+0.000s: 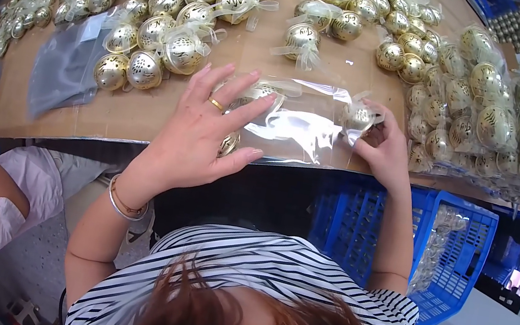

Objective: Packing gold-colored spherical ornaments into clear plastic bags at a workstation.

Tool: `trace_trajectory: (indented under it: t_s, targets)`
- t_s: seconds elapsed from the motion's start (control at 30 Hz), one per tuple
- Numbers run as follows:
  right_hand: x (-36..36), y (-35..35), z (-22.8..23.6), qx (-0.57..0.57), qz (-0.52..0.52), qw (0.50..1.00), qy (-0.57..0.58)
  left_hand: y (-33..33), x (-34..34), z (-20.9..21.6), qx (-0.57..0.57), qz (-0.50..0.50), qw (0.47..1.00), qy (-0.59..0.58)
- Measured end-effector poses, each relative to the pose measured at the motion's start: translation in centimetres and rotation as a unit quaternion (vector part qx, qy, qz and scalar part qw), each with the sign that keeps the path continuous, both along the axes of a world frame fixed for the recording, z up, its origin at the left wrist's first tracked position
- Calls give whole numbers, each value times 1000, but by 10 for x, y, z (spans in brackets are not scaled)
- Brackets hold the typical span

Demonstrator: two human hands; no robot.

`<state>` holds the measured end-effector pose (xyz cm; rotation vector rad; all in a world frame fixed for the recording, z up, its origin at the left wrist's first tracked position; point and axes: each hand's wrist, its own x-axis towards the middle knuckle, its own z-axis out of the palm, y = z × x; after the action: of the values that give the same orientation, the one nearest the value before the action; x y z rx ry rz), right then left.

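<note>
Along the near edge of the cardboard-covered table lies a clear plastic bag (301, 124), glaring with reflected light. My left hand (207, 129) rests over its left end, fingers spread and stretched out. Beneath those fingers show parts of a gold bell ornament (262, 92) and, by the thumb, another gold bell (229, 144). At the bag's right end my right hand (389, 150) is curled, thumb and fingers closed round a gold ball ornament with pale ribbon (357, 117). Whether that ornament is inside the bag or at its opening, I cannot tell.
Loose ribboned gold ornaments (182, 51) cover the table's far and left parts. Flat plastic bags (64, 69) lie at left. Bagged ornaments (489, 126) are piled at right. A blue crate (457, 267) stands below the table edge. Another person (11, 195) works at left.
</note>
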<state>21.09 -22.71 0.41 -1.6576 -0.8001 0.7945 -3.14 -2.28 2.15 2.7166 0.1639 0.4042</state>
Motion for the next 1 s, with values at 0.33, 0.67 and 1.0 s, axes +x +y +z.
trace_trajectory:
  t_s: [0.33, 0.67, 1.0]
  targets:
    - [-13, 11, -7, 140, -32, 989, -29, 5, -2, 0, -3, 1, 1000, 13]
    - [-10, 15, 11, -90, 180, 968, 152, 2, -1, -3, -5, -3, 1000, -8]
    - [-56, 69, -12, -100, 213, 972, 11, 1, 0, -3, -3, 5, 1000, -13]
